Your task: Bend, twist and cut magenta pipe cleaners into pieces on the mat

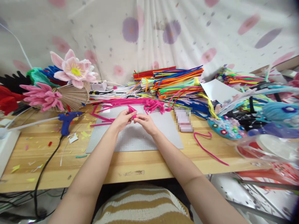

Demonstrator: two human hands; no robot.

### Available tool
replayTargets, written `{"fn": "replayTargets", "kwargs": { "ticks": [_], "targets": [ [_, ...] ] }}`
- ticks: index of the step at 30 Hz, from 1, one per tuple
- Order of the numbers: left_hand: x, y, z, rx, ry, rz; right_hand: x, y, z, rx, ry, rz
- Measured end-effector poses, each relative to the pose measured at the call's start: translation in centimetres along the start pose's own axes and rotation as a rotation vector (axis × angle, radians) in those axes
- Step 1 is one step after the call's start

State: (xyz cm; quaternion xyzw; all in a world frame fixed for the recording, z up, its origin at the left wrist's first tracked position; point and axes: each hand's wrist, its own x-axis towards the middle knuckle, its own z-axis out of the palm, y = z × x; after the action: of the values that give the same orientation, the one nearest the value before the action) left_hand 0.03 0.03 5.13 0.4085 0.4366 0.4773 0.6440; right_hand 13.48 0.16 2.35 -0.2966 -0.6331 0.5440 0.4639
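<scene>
Above a grey mat (140, 140), my left hand (123, 119) and my right hand (146, 122) meet with their fingertips pinched on a magenta pipe cleaner piece (132, 109). Part of it sticks up from the left fingers as a folded, pointed shape; the rest is hidden by the fingers. Loose magenta pipe cleaners (102, 120) lie on the mat to the left of my left hand. Behind my right hand sits a cluster of bent magenta pieces (155, 106). Long straight magenta stems (126, 101) run along the mat's back edge.
A blue glue gun (67, 120) with a black cable lies at left, near fluffy pink flowers (74, 70). Bundles of coloured pipe cleaners (179, 82) are stacked at the back. Right of the mat are a blurred-out phone-like object (184, 119), one curved magenta stem (210, 148) and a decorated blue piece (224, 127).
</scene>
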Motion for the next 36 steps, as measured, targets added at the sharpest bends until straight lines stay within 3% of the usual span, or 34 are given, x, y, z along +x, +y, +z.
{"fn": "replayTargets", "kwargs": {
  "ticks": [3,8,14,20,27,36],
  "targets": [
    [0.3,-0.6,-0.1,0.004,-0.005,0.067,-0.1,0.2,0.1,0.034,0.015,0.013],
    [0.7,-1.1,-0.5,0.124,0.106,0.213,0.3,0.8,-0.6,-0.022,0.004,0.047],
    [1.0,-1.0,-0.7,0.279,0.191,0.252,0.8,1.2,-1.4,-0.14,0.001,0.03],
    [1.6,-2.7,0.1,0.142,0.322,0.261,0.6,1.6,-0.9,-0.015,0.075,0.013],
    [1.4,-1.7,0.2,0.139,0.181,0.215,0.7,1.6,-1.9,-0.038,0.013,0.052],
    [2.2,-2.6,0.3,0.409,0.358,0.338,0.7,2.2,-1.5,-0.199,0.142,-0.024]
  ]
}}
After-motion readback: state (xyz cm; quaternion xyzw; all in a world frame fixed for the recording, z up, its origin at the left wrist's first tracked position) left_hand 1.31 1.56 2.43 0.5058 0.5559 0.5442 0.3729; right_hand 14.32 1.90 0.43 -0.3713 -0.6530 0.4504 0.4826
